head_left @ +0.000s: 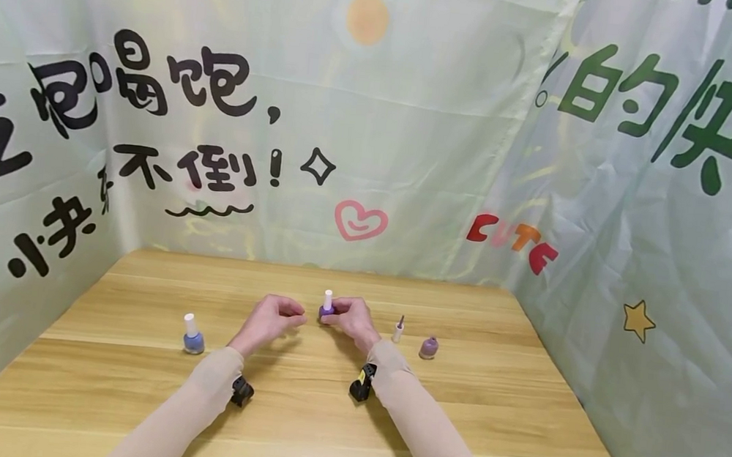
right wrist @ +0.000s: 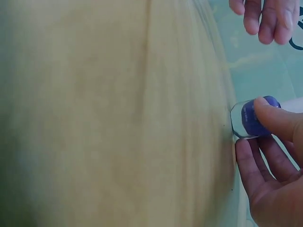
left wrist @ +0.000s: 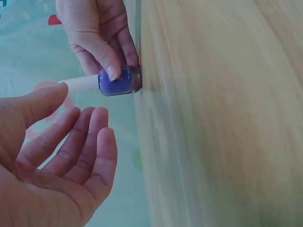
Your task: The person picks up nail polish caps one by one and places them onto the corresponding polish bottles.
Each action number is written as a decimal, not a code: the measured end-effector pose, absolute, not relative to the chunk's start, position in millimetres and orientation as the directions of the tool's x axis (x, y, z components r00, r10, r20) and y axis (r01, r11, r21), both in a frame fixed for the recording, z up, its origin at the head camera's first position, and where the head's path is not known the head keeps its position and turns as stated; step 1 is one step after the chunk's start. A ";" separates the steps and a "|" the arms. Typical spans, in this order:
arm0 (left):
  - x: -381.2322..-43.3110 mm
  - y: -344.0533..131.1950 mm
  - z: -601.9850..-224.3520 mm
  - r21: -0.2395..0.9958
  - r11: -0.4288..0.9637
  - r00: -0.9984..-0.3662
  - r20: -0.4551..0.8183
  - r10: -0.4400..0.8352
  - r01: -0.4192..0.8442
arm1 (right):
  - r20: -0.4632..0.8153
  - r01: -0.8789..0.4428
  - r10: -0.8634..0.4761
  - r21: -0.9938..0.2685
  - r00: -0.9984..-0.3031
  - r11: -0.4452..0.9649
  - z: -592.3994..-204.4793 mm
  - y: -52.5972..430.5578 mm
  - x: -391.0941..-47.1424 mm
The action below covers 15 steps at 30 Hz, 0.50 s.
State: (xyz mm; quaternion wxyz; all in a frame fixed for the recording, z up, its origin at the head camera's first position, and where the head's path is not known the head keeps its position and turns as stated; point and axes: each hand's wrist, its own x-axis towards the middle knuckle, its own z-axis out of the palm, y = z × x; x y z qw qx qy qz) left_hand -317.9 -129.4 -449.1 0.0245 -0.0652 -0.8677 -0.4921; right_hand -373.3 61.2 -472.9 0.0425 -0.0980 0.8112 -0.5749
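Observation:
A purple nail polish bottle [head_left: 326, 311] with a white cap stands upright toward the back of the table. My right hand [head_left: 353, 319] pinches its glass body between thumb and fingers; in the right wrist view the thumb lies across the purple bottle [right wrist: 255, 118]. To its left my left hand [head_left: 272, 322] holds nothing, its fingers loosely bent. The left wrist view has the left hand [left wrist: 61, 161] close in front of the white cap [left wrist: 81, 84], which overlaps the left thumb tip there.
On the left stands a blue nail polish bottle [head_left: 193, 341] with its white cap on. Right of my right hand, a detached white cap [head_left: 399, 331] stands with its brush upward, beside an uncapped mauve bottle [head_left: 429, 348]. Printed cloth [head_left: 413, 152] hangs behind the wooden table [head_left: 294, 427].

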 end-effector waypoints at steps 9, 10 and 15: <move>-316.2 -129.4 -447.2 0.866 0.486 -0.992 0.086 0.096 0.122 | 0.036 -0.103 -0.196 -0.934 -0.980 0.343 -472.8 62.5 -374.4; -316.2 -129.4 -447.2 0.867 0.483 -0.992 0.085 0.097 0.122 | 0.036 -0.102 -0.195 -0.935 -0.980 0.340 -472.7 62.6 -374.3; -316.6 -128.8 -448.1 0.866 0.485 -0.991 0.084 0.103 0.124 | 0.039 -0.101 -0.195 -0.941 -0.980 0.322 -472.7 63.2 -373.3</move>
